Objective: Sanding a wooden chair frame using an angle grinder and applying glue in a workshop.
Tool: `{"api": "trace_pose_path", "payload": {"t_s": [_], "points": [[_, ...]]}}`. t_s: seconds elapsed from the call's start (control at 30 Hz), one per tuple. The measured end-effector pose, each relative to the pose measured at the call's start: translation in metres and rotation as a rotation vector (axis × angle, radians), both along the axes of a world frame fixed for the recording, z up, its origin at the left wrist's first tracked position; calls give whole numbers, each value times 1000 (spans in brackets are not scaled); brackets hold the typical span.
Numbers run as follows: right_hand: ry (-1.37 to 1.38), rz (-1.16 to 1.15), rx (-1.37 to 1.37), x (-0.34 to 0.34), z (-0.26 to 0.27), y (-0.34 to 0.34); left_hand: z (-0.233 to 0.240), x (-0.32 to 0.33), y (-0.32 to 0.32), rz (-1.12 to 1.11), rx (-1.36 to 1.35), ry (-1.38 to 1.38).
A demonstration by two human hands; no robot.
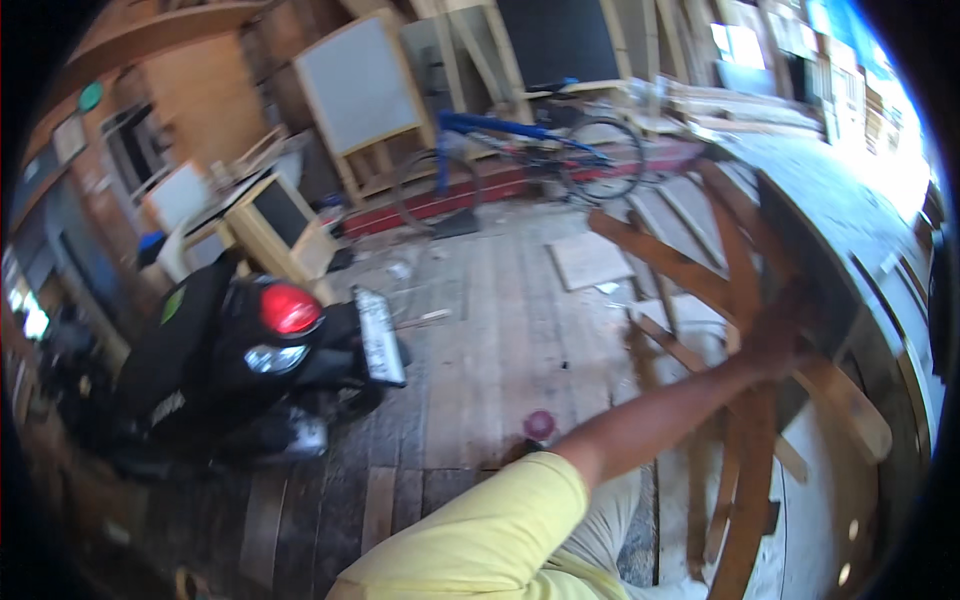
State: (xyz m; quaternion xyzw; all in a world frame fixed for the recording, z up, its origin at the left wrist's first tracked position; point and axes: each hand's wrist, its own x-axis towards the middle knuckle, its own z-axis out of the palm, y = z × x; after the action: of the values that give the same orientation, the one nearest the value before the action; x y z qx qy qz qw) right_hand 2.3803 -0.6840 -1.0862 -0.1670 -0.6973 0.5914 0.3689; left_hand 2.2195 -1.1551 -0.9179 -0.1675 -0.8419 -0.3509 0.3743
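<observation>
My left arm, in a yellow sleeve, reaches across to the right. My left hand (776, 337) is blurred against a brown wooden frame of crossed, curved pieces (750, 450); its fingers cannot be made out, so whether it grips the wood is unclear. One rounded wooden slat end (862, 420) sticks out to the right below the hand, and another board (660, 259) slants up to the left of it. My right hand is out of view. A small round purple object (539, 425) shows near my forearm, low in the middle.
A black motor scooter (202, 360) with a red tail light stands at the left on the plank floor (487, 337). Behind are a blue bicycle (495, 129), wooden-framed panels (360, 86) and a small cabinet (277, 217). A square board (590, 260) lies on the floor.
</observation>
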Motion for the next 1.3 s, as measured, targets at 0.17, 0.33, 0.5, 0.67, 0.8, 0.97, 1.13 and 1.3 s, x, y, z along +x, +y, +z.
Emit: {"api": "trace_pose_path", "payload": {"t_s": [0.17,0.33,0.5,0.67,0.8,0.97,1.13,1.3], "points": [[-297,328,-230,6,-139,-116,-24,-30,3,43,16,39],[-504,510,-359,35,-222,-184,-24,-32,19,-34,63,-14],[-669,892,-273,39,-258,-222,-11,-14,2,17,26,-72],[-809,913,-188,40,-259,-229,-13,-16,2,33,24,-66],[-897,895,-168,42,-254,-230,-11,-12,0,10,40,-84],[-906,967,-44,25,-342,-207,-4,-6,-1,30,44,-88],[-853,988,-125,38,-292,-219,-13,-16,2,40,15,-74],[-880,1031,-55,40,-282,-219,-14,-16,1,33,26,-59]]}}
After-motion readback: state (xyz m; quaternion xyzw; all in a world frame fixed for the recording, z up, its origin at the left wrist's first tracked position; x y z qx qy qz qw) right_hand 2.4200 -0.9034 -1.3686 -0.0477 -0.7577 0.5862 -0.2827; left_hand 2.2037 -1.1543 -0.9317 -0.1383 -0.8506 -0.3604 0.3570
